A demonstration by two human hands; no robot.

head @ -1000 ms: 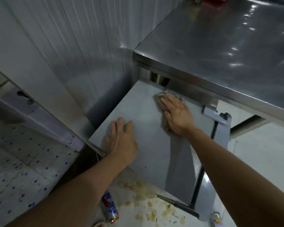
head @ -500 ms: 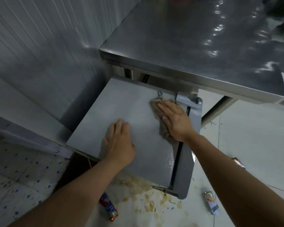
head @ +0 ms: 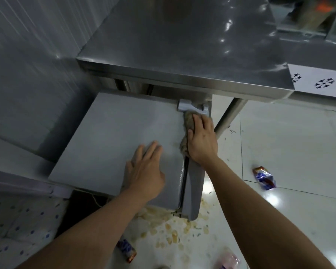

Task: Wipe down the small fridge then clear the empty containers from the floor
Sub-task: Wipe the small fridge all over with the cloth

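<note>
Right hand [head: 202,141] is flat on the brown cloth [head: 184,146], fingers straight, pressing it down along the right edge of the small fridge [head: 113,144], right over the dark seam where the door meets the body. Left hand [head: 144,171] lies spread and open on the grey top, palm down, bracing. The fridge sits low under the steel worktop [head: 182,61], its hinge bracket [head: 190,109] just beyond the cloth's far end.

Now the risks. That cloth is bunched at the seam, and a push toward the hinge could snag it on the bracket or feed a fold into the door gap. The fingertips are close to that bracket too, so a fast stroke might knock them against it. The worktop's edge hangs just above the back of the fridge, so reaching farther in could mean a bumped head or knuckles.

Look at the floor: a yellowish spill [head: 173,228] spreads at the foot of the fridge, and stepping into it looks like a slip hazard. The containers are not yet picked up: a crumpled blue-and-white pack [head: 264,177] out to the right, a blue-and-red can [head: 126,249] near the left forearm, and something pink [head: 228,259] at the bottom edge, too blurred to name. Any of them could roll underfoot.
</note>
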